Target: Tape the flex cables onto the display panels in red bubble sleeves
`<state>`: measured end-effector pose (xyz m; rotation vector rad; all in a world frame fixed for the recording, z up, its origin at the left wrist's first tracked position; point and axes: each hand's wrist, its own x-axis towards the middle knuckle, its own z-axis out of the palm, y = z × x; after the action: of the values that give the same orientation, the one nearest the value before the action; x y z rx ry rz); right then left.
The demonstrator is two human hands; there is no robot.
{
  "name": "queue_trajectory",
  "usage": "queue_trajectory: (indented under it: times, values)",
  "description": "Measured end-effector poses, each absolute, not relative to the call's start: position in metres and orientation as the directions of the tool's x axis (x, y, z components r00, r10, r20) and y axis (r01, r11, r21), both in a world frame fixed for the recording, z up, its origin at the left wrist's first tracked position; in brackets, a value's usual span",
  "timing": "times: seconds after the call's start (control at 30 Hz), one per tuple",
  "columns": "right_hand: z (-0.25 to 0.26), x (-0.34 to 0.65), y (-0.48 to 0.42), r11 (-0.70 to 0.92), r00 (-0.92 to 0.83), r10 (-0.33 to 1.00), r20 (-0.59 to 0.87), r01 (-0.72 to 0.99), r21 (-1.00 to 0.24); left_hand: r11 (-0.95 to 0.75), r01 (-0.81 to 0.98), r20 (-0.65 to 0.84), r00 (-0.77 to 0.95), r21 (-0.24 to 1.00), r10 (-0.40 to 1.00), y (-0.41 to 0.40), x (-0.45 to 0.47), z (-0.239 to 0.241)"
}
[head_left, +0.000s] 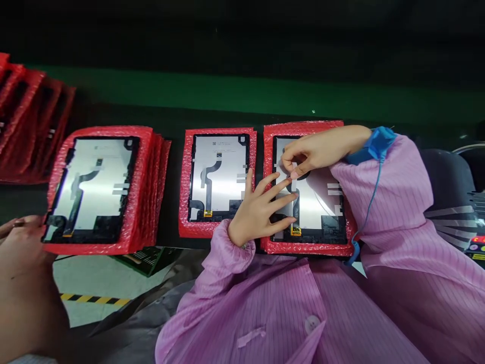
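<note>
You are working at a dark bench with a green strip running along its far side, under a black background. Below the near edge, to the left, a pale floor shows black and yellow tape and part of a green crate.

Red bubble wrap, glossy and pimpled, lies under the screen in front of you. More red sheets form a thick, uneven stack to the left, and others lean in a slanted row at the far left. Your smock is pink, finely striped and gathered at the cuff; a blue band circles your right wrist, trailing a thin cord.

The right-hand screen lies on its wrap, silvery back up, inside a black frame, with a dark ribbon ending in a yellow patch. Your left hand spreads wide over its left side, gripping nothing. Your right hand bends over its upper part, thumb and finger close together; I cannot tell whether they pinch anything.

Similar screens lie in the middle and at left, where another person's hand is by the lower corner.
</note>
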<state>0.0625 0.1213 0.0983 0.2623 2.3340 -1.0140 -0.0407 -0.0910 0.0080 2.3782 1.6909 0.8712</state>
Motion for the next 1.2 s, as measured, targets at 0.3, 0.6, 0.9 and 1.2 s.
queue_trajectory:
  times: [0.3,0.6,0.9,1.2]
  values:
    - [0.099,0.058,0.125,0.719,-0.819,-0.051,-0.571,0.367,-0.591,-0.421,0.802,0.438,0.225,0.424,0.87,-0.091,-0.046,-0.002]
    - [0.1,0.056,0.115,0.811,-0.805,-0.043,-0.592,0.318,-0.492,-0.425,0.787,0.428,0.229,0.447,0.874,-0.09,-0.047,-0.007]
    - [0.094,0.061,0.112,0.752,-0.854,-0.039,-0.519,0.317,-0.578,-0.416,0.796,0.415,0.23,0.441,0.88,-0.092,-0.047,-0.009]
    - [0.092,0.055,0.103,0.795,-0.862,0.031,-0.506,0.328,-0.51,-0.406,0.812,0.398,0.238,0.419,0.886,-0.093,-0.048,-0.004]
